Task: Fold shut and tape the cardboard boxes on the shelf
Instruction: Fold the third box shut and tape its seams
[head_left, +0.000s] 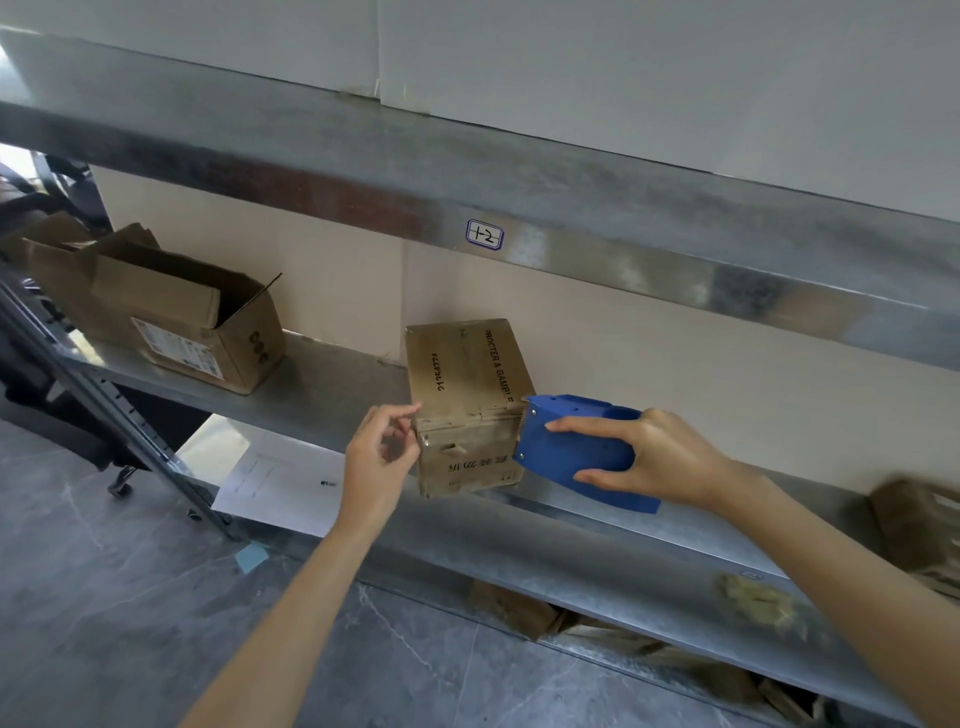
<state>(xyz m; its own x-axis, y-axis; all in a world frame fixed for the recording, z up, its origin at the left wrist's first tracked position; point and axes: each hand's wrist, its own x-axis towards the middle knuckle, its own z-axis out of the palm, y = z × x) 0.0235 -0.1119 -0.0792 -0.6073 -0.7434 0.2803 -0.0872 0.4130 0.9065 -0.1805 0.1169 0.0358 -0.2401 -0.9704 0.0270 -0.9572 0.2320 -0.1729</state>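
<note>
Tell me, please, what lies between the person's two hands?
Head view: the small cardboard box and, against it, the blue tape dispenser held by the right hand.

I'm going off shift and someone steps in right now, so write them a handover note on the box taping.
Left hand: at the small box's left edge, fingers curled; whether they pinch anything I cannot tell.
Right hand: grips the blue dispenser, held at that box's right edge.
Done: small box folded shut, on the shelf.
Left: finish taping it, then fold and tape the open box further left. Far-right box is blurred; check it.
</note>
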